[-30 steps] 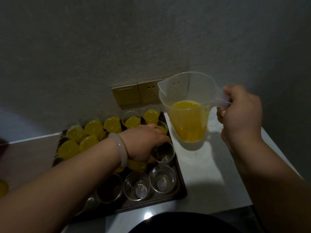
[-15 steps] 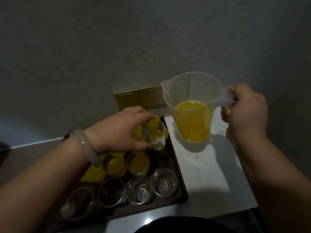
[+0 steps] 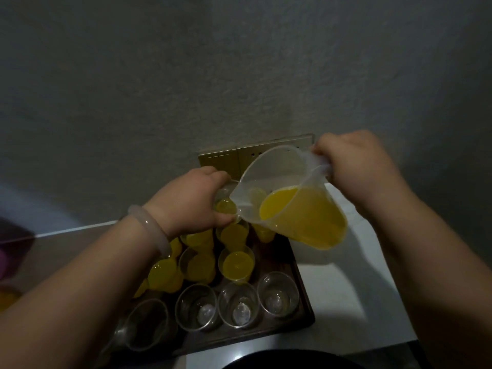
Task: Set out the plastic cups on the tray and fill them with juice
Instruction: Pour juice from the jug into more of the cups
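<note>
- I am gripping the handle of the translucent plastic measuring jug in my right hand, fingers curled tight round it. The jug is hanging above the far right corner of the dark rectangular tray, part full of orange juice.
- My left hand is pinching one small clear plastic cup between thumb and fingers, lifted above the tray's far rows. The cup is looking partly yellow already, though the jug's wall is blurring it.
- The relation I am watching: the jug's long axis is tipping down and leftward, spout leading, and the spout is lying right at the held cup's rim — touching or just clear, I cannot tell.
- The juice is sloping toward the spout, but I am seeing no stream crossing over; I am judging the pour as about to begin.
- The next move is calling for a little more roll of the right wrist toward the left hand, with the cup kept level under the lip.
- Across the tray's far and middle rows the filled yellow cups are standing close together; along its near edge the empty clear cups are waiting — three plainly, others half hidden behind my left forearm.
</note>
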### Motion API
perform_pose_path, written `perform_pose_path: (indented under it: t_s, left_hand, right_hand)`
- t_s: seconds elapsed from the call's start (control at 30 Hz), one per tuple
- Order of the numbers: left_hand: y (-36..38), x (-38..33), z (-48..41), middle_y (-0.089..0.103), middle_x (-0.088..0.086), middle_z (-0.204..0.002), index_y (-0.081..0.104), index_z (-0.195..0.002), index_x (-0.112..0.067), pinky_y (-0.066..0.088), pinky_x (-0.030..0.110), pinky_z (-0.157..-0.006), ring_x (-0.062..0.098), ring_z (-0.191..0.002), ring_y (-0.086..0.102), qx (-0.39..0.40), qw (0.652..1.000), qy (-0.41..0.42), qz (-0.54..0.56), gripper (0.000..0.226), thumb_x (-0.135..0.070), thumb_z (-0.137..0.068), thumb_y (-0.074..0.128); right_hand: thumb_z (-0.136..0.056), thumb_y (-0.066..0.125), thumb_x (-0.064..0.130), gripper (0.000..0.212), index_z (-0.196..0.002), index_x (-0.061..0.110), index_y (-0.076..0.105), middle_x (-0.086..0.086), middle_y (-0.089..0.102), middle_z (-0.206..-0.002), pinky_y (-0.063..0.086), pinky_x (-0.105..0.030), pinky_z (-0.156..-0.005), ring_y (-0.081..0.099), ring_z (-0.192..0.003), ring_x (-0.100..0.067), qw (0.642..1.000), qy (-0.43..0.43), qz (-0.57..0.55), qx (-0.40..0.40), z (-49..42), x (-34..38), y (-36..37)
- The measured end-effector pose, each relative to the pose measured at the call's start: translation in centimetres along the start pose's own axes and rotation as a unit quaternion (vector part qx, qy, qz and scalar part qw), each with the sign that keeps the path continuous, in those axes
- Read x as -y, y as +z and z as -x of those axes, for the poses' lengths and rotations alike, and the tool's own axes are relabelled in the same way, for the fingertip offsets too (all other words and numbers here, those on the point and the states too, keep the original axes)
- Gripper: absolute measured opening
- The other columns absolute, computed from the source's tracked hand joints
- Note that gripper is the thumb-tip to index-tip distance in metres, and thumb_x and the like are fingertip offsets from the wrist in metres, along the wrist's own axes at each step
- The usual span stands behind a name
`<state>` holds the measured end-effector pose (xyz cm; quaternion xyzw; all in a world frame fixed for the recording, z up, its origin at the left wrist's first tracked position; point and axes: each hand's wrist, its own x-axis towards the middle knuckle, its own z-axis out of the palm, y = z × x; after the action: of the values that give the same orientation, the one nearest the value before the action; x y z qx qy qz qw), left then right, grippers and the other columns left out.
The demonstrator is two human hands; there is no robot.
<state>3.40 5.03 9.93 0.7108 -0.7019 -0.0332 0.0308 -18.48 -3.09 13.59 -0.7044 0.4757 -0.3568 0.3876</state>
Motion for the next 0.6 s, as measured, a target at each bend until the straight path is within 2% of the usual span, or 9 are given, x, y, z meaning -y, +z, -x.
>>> perform_pose_path:
  t_s: [0.07, 0.2, 0.33, 0.6]
  left_hand:
    - [0.4, 0.1, 0.3, 0.051, -0.005, -0.125, 0.043, -0.137, -0.025, 0.046, 0.024, -0.087, 0.012, -0.113, 0.049, -0.002, 1.0, 0.005, 0.003, 0.074, -0.055, -0.074, 0.069]
    - [1.1, 0.0, 0.7, 0.049, -0.004, -0.128, 0.04, -0.141, -0.024, 0.043, 0.023, -0.09, 0.013, -0.117, 0.048, 0.007, 1.0, 0.007, 0.016, 0.079, -0.053, -0.074, 0.07]
    - [1.5, 0.3, 0.8, 0.049, -0.007, -0.128, 0.041, -0.14, -0.027, 0.045, 0.026, -0.093, 0.012, -0.118, 0.047, 0.009, 1.0, 0.003, 0.019, 0.079, -0.058, -0.072, 0.069]
    - [1.7, 0.3, 0.7, 0.05, -0.007, -0.133, 0.039, -0.141, -0.027, 0.043, 0.027, -0.097, 0.012, -0.123, 0.045, 0.018, 1.0, 0.011, 0.013, 0.079, -0.058, -0.074, 0.069]
  right_hand:
    - [-0.083, 0.054, 0.023, 0.039, -0.052, 0.002, 0.046, -0.011, 0.038, -0.054, 0.035, -0.047, -0.056, 0.036, -0.054, -0.022, 0.998, -0.001, 0.05, 0.023, 0.0, 0.9, 0.7]
    - [-0.084, 0.053, 0.028, 0.043, -0.046, 0.016, 0.036, 0.0, 0.028, -0.045, 0.024, -0.035, -0.051, 0.029, -0.048, -0.019, 0.992, -0.007, 0.123, 0.039, 0.1, 2.0, 1.6]
    - [-0.084, 0.051, 0.03, 0.045, -0.047, 0.015, 0.03, 0.001, 0.026, -0.047, 0.02, -0.031, -0.049, 0.028, -0.047, -0.019, 0.983, -0.024, 0.18, 0.037, 0.0, 3.2, 1.9]
    - [-0.086, 0.047, 0.034, 0.043, -0.051, 0.011, 0.039, -0.005, 0.037, -0.05, 0.019, -0.03, -0.047, 0.038, -0.049, -0.022, 0.961, -0.042, 0.268, 0.047, 0.1, 5.1, 2.3]
